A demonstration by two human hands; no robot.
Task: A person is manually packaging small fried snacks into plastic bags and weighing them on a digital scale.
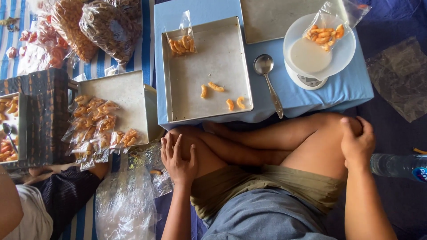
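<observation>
Both hands lie idle: the left hand [179, 158] rests flat, fingers spread, on the left knee just below the square metal tray [207, 69], holding nothing. The right hand [356, 141] cups the right knee, off to the tray's right, beneath the white kitchen scale [318, 53] carrying a clear bag of orange curled snacks [327, 32].

Bare arms without sleeves, blue-grey shirt, olive-khaki shorts, bare legs, no rings or watch visible
</observation>
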